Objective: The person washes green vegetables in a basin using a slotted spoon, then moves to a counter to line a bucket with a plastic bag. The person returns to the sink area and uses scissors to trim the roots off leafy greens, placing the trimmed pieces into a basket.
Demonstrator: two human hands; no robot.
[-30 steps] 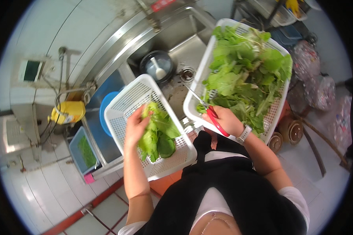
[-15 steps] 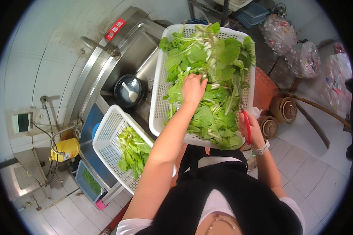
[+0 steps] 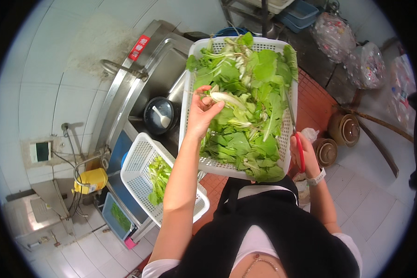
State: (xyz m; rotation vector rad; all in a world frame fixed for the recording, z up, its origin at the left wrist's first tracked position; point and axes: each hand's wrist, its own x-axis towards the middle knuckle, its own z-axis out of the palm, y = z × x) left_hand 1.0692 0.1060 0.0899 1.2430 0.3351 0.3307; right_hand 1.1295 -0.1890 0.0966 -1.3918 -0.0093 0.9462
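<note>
A large white perforated basket [image 3: 289, 160] full of leafy greens [image 3: 245, 153] stands in front of me. Over its left part, my left hand [image 3: 203, 112] is closed on one leafy green [image 3: 228, 98], whose pale stem end lies near the fingers. At the basket's right side, my right hand [image 3: 306, 155] grips a pair of scissors [image 3: 301, 153] by the red handles. The metal blades point away from me along the greens; whether they are parted is hard to see. To the left, a smaller white basket [image 3: 133, 164] holds a few more greens [image 3: 158, 178].
A steel sink [image 3: 164, 48] at left holds a dark bowl [image 3: 149, 125] with a white spoon [image 3: 161, 116]. A yellow jug [image 3: 91, 180] hangs by the wall. Brown lidded jars [image 3: 325, 152] and plastic bags [image 3: 366, 65] are at right.
My left hand has moved left and lifted out of the pile, now with a leafy green in its fingers. The scissors stay in my right hand at the basket's side.
</note>
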